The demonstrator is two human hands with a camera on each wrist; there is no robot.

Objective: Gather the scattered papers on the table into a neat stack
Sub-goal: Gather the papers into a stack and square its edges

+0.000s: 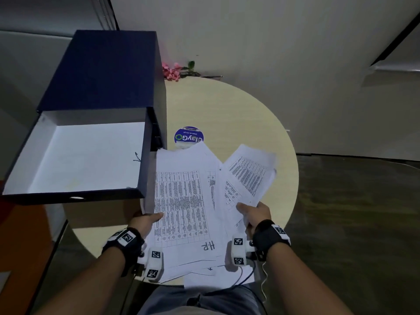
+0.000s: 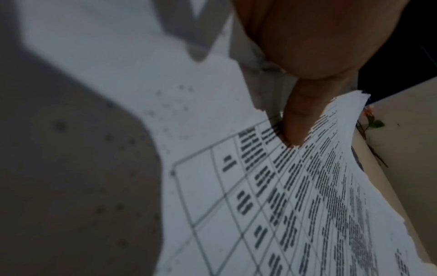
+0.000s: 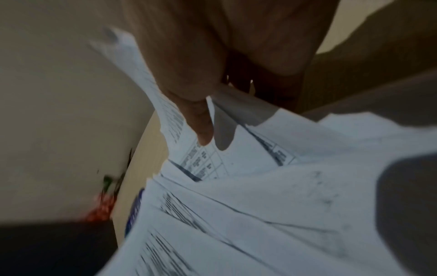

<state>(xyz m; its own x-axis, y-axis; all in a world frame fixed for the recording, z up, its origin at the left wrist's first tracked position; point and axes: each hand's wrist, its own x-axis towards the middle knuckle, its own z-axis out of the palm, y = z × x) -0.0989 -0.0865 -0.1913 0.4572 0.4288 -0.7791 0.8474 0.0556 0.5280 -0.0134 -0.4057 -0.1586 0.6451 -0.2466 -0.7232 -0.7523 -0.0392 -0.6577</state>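
Observation:
Several printed sheets (image 1: pixel 184 201) with tables of text are fanned out loosely above the round beige table (image 1: pixel 238 114). My left hand (image 1: pixel 146 220) grips the left edge of the big bundle, the thumb on top; the thumb (image 2: pixel 295 127) shows pressed on the printed page (image 2: pixel 283 205) in the left wrist view. My right hand (image 1: pixel 253 212) pinches a smaller bundle (image 1: pixel 247 176) that angles off to the right, and its thumb (image 3: pixel 201 127) lies on those sheets (image 3: pixel 260 205). More sheets (image 1: pixel 209 277) stick out below, over the table's near edge.
A dark blue box file (image 1: pixel 91 123) stands open at the left, its white inside bare. A round blue-labelled lid (image 1: pixel 188 137) sits just beyond the papers. Pink artificial flowers (image 1: pixel 173 71) lie at the table's far edge. Floor lies beyond the table's right edge.

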